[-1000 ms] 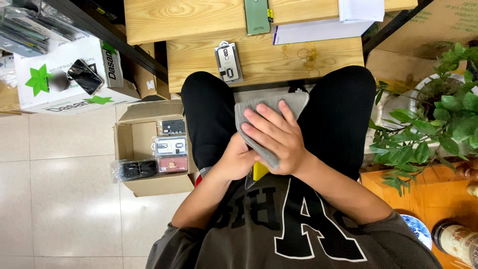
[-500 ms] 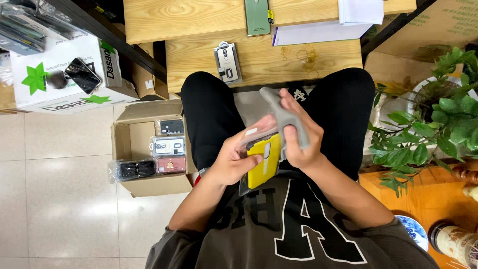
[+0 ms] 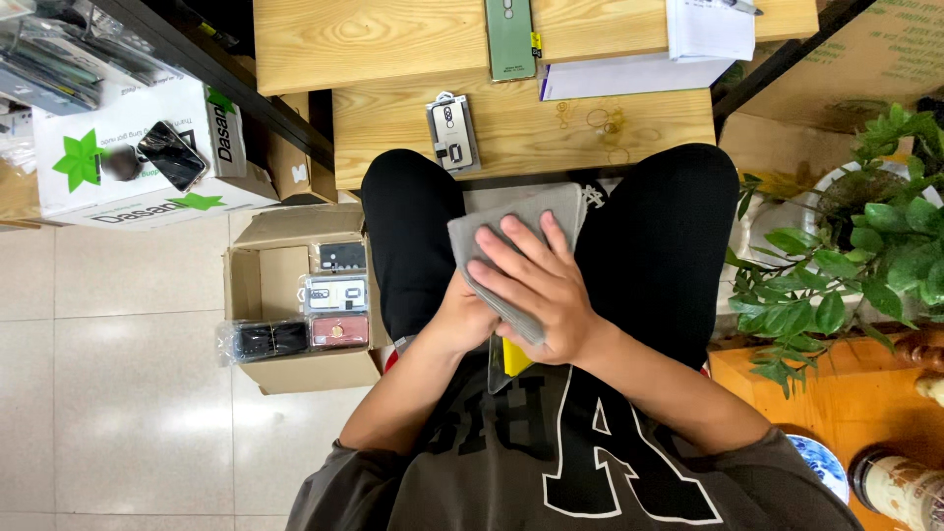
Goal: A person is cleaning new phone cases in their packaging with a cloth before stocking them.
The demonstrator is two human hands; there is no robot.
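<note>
Fingers (image 3: pixel 526 258) of the right hand (image 3: pixel 536 295) lay spread, pressing a grey cloth (image 3: pixel 511 241) over a yellow-edged packaged item (image 3: pixel 511 356) above the lap; the left hand (image 3: pixel 464 317) clasped that item beneath. Left, a cardboard box (image 3: pixel 258 285); ahead, the wooden counter (image 3: pixel 531 123).

A small phone-accessory shop or stockroom: a cardboard box (image 3: pixel 295 295) of packaged phone cases (image 3: pixel 334 295) sits on the tiled floor (image 3: pixel 128 413), another packaged case (image 3: pixel 453 131) and a green phone (image 3: pixel 510 37) lie on the wooden bench (image 3: pixel 393 44).
</note>
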